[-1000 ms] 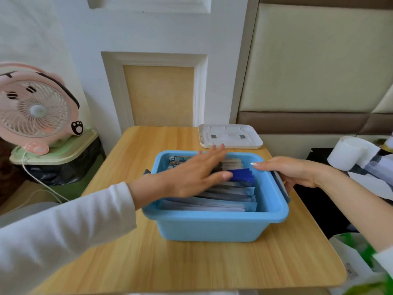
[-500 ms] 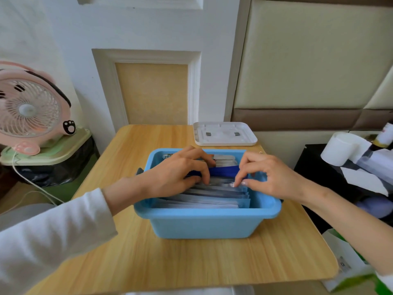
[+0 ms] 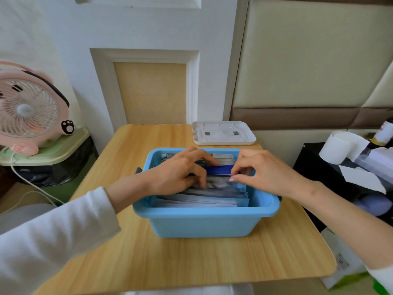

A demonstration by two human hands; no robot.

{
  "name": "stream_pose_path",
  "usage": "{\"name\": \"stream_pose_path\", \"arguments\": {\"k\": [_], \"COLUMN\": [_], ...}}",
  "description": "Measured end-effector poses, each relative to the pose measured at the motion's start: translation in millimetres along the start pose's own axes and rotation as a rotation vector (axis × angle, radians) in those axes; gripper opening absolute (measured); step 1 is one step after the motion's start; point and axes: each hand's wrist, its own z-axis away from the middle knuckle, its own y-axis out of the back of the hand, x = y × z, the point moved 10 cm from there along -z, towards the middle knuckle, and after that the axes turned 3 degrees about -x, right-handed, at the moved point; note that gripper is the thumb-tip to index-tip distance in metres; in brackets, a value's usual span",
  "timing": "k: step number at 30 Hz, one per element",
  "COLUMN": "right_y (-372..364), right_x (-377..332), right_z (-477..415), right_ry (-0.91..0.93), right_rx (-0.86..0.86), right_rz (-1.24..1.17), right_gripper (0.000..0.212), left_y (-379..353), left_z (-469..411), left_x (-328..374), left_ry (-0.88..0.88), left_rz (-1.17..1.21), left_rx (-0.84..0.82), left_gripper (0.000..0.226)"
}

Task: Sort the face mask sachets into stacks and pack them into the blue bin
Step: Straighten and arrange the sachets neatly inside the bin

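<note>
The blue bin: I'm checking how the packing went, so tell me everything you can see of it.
The blue bin is a light blue, plastic-looking rectangular tub with a rolled rim and a dark tab at each side. It stands upright and open near the middle of the table. It holds a row of leaning sachets that nearly fills it. The left hand and right hand reach in and pinch sachets.

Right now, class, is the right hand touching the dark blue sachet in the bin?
Touching. In the head view, the right hand pinches the right end of the dark blue sachet inside the blue bin.
</note>
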Motion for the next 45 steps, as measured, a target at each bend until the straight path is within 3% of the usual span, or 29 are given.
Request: {"name": "stream_pose_path", "arguments": {"k": [8,11,16,21,25,30,33,35,38,41,43,45], "right_y": [-11.2,-14.2,-11.7,-8.8,-10.5,-19.6,-10.3,10.6,24.8,-5.2,-17.0,-17.9], "right_x": [4.1,5.5,-4.3,5.7,5.1,3.7,14.2,29.9,69.4,90.9,93.5,96.7], "right_z": [-14.6,-17.9,-16.5,-9.9,-10.6,-20.9,-20.0,-27.3,-42.7,-57.7,-62.8,-68.1], "right_ry": [-0.092,-0.108,-0.021,-0.018,0.032,0.081,-0.012,-0.058,-0.164,-0.245,-0.258,-0.261], "right_rx": [-0.193,-0.165,-0.046,-0.131,-0.082,-0.186,-0.264,-0.1,0.172,0.056,0.01,0.034], "right_rz": [0.036,0.051,0.169,0.076,0.128,0.132,-0.155,-0.34,-0.42,-0.415,-0.439,-0.504], "right_gripper": [0.006,0.019,0.01,0.009,0.009,0.01,0.02,0.026,0.027,0.019,0.017,0.018], "left_y": [0.0,-0.7,4.9,58.8,93.4,81.4,54.7,22.4,-27.4,-42.3,-35.4,-4.1], "left_z": [-16.4,-14.7,-7.6,23.2,52.8,53.3,41.8,27.3,13.6,12.4,17.1,14.8], "left_x": [2.2,-3.5,-11.2,-44.7,-69.8,-67.8,-54.7,-30.5,-12.3,-19.6,-17.8,-23.7], "left_ry": [0.028,0.041,0.068,0.254,0.355,0.332,0.306,0.215,0.162,0.207,0.253,0.302], "left_rz": [0.038,0.027,0.096,0.166,0.195,0.106,0.117,0.113,-0.135,-0.248,0.01,0.506], "left_rx": [0.017,0.019,0.032,0.272,0.452,0.3,0.13,-0.027,-0.232,-0.312,-0.356,-0.195], "left_gripper": [0.017,0.009,0.007,0.01,0.01,0.013,0.032,0.051,0.065,0.07,0.073,0.063]}}
